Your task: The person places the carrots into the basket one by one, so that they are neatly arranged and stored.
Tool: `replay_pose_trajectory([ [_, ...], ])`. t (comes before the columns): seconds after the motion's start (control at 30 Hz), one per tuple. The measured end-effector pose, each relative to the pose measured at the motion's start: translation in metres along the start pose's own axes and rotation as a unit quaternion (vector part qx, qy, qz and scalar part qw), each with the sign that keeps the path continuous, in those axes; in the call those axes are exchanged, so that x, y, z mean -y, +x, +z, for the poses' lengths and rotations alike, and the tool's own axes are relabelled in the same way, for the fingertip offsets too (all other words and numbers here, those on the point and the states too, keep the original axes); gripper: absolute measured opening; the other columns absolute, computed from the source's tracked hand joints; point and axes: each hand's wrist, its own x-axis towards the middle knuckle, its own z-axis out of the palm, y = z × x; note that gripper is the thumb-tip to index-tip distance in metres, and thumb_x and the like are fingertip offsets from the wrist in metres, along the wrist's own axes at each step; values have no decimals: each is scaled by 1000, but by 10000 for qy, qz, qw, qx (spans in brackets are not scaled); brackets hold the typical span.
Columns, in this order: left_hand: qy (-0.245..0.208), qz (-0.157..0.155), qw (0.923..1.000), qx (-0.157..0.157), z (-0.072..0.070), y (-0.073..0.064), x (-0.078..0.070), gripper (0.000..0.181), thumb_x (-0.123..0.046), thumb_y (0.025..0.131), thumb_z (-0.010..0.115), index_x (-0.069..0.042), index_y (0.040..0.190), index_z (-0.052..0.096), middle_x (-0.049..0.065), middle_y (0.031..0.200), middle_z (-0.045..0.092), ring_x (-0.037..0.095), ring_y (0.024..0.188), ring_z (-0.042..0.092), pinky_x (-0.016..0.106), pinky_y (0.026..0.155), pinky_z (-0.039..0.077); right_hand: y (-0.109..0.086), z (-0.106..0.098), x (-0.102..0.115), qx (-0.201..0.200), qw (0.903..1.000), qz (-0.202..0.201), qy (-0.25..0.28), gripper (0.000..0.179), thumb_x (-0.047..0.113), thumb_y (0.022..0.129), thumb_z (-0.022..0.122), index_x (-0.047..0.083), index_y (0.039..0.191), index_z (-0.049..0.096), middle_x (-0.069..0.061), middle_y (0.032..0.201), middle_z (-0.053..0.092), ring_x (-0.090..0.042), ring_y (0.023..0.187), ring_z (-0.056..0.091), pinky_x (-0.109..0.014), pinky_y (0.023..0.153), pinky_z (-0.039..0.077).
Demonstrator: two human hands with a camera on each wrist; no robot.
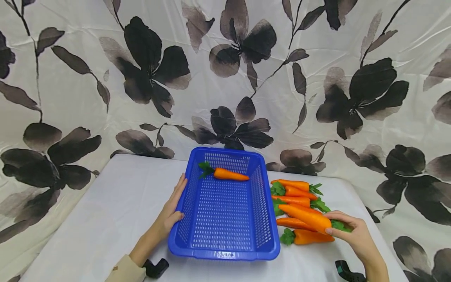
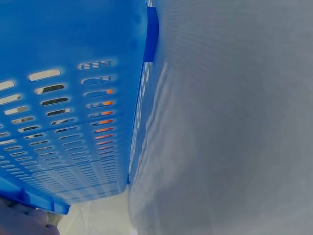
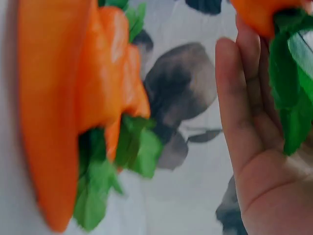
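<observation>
A blue plastic basket (image 1: 222, 213) with slotted walls stands in the middle of the table. One orange carrot (image 1: 230, 174) with a green top lies inside it, near the far end. My left hand (image 1: 167, 221) rests along the basket's left side, fingers straight, thumb at the rim. To the right of the basket, my right hand (image 1: 361, 231) pinches a carrot (image 1: 306, 217) near its leafy end, above the other carrots. The right wrist view shows the held carrot's orange end (image 3: 259, 17) and leaves beside the palm (image 3: 274, 186).
Several more carrots (image 1: 313, 237) lie in a row on the white table (image 1: 105, 211), right of the basket. A flower-patterned cloth (image 1: 197, 94) hangs behind the table. Slots in the basket wall (image 2: 58, 107) fill much of the left wrist view.
</observation>
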Motion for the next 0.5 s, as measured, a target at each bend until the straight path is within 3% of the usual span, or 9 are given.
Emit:
replay_pose_trajectory([
  [0.3, -29, -33, 10000, -57, 3, 1, 1, 95, -5, 67, 41, -3, 159, 13, 12, 166, 4, 32, 152, -1, 73, 108, 2, 23, 15, 37, -216, 9973, -308, 623, 36, -4, 85, 72, -8, 120, 66, 3, 114, 68, -11, 97, 64, -21, 80, 54],
  [0.5, -69, -63, 9998, -148, 2, -2, 1, 95, -6, 68, 40, -4, 159, 13, 13, 166, 3, 31, 152, -2, 72, 109, 1, 45, 31, 64, -133, 9993, -298, 180, 39, 10, 87, 75, 0, 123, 67, 6, 115, 67, -12, 95, 65, -21, 80, 55],
])
